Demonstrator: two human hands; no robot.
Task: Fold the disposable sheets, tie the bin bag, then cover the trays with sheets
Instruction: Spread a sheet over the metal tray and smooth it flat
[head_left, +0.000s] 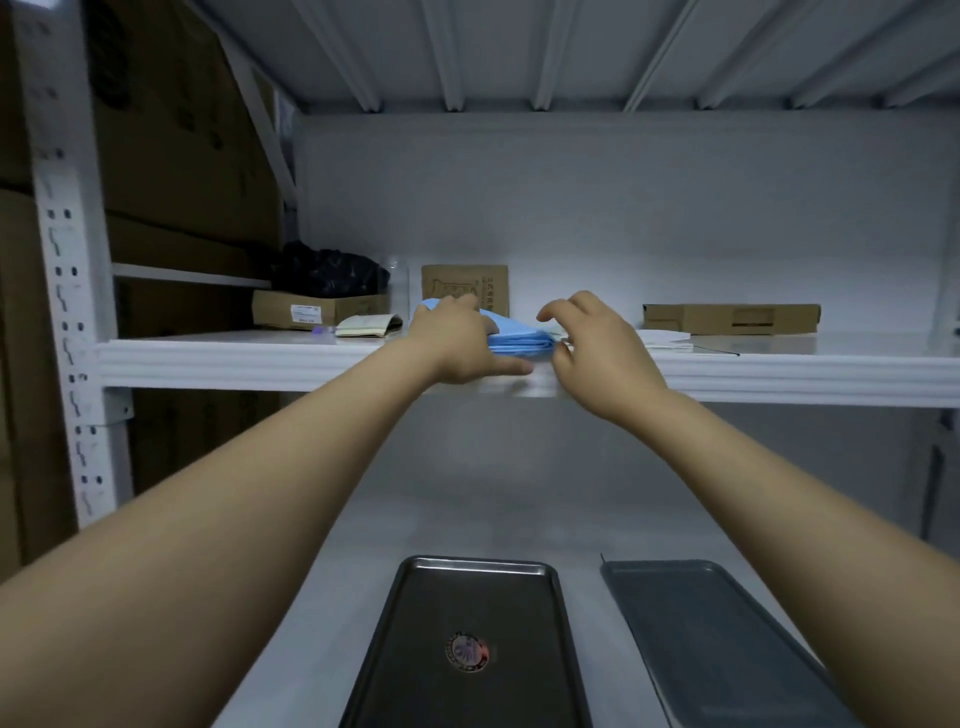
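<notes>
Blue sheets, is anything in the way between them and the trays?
Nothing visible. The blue sheets lie at the upper shelf's edge under the left hand; the steel tray and the grey tray sit uncovered on the lower shelf, open space between.

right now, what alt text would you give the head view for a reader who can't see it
A person's left grip rests on a folded stack of blue disposable sheets on a white shelf, the right grip curled at its right edge. Two uncovered metal trays lie on the shelf below; cardboard boxes and a black bag sit farther back.
</notes>
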